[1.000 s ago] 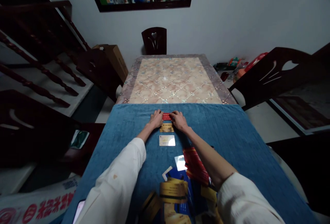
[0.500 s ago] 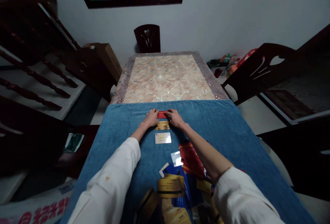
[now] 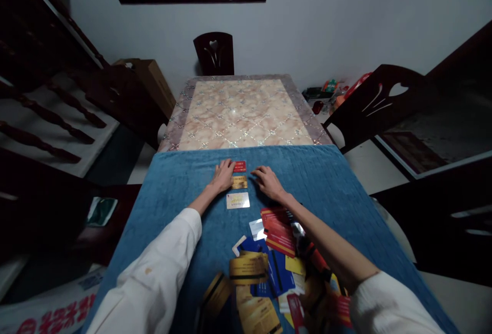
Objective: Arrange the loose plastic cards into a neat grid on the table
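Observation:
A red card [image 3: 240, 166] lies on the blue cloth, the farthest in a column of three cards. Below it is a gold card [image 3: 240, 182], then a whitish card [image 3: 238, 201]. My left hand [image 3: 223, 174] rests at the left ends of the red and gold cards, fingers stretched out and touching the red card's edge. To the right of the column, my right hand [image 3: 269, 182] is apart from the cards, its fingers loosely extended with nothing in them. Closer to me lies a loose pile of gold cards [image 3: 249, 268], blue cards [image 3: 280, 272] and red cards [image 3: 280, 234].
The blue cloth [image 3: 177, 180] covers the near part of the table; a patterned tablecloth [image 3: 238, 111] shows beyond. Dark wooden chairs stand at the far end [image 3: 214, 52] and right side [image 3: 378, 101]. A cardboard box [image 3: 159, 85] is at the left.
My right hand has let go of the red card and moved right and toward me. My left hand stays at its left edge. The view has shifted slightly.

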Demonstrator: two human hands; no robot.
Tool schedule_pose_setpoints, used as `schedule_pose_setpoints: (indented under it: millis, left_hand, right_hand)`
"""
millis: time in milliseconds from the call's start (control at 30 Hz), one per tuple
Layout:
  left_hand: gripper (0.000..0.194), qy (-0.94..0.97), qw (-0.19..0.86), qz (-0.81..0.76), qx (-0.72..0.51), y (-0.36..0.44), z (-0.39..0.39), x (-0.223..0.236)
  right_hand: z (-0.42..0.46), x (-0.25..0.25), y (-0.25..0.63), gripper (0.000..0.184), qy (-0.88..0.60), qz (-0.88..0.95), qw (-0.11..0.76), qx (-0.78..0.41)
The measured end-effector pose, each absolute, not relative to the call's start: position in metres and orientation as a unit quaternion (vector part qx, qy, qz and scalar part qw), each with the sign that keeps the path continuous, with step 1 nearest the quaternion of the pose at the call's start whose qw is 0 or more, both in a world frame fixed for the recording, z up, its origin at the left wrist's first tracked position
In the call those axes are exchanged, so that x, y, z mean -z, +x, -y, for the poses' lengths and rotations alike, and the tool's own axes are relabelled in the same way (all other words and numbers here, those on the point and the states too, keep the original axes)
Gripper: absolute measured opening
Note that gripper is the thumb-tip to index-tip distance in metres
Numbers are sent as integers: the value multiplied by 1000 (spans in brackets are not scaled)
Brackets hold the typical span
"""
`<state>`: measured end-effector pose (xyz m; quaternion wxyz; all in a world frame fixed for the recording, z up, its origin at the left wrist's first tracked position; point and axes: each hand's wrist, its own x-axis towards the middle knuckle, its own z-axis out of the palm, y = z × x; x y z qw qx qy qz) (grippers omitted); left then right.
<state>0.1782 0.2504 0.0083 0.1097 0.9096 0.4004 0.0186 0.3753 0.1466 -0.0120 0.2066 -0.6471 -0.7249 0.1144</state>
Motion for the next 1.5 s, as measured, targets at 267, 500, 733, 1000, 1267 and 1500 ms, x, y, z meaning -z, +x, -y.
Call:
schedule_pose_setpoints:
  millis: [267,500,733,1000,1267,1500]
  left_hand:
    - [52,932,131,-329,-74,187,-199,-15]
    - [55,952,153,-258,-59,192,-131,-23]
    - [55,974,173,-138,-51,213,-53,-28]
    - [59,988,144,-25,-44,238,-13,-22]
    - [49,992,127,-1,-26,230,-21,-14]
    - [45,990,133,-36,-27,220,-22,-14]
  right_hand:
    - [-91,5,386,31,-643,737,189,-85]
    - [-36,-2,393,33,-646,730,214,-57]
    - [44,-7,408,36,-694,669,261,-49]
    - [129,11,419,36,-745,625,231,-25]
    - [128,21,395,36,-758,617,211,-31]
    - [120,15,376,33,-763,625,165,-10]
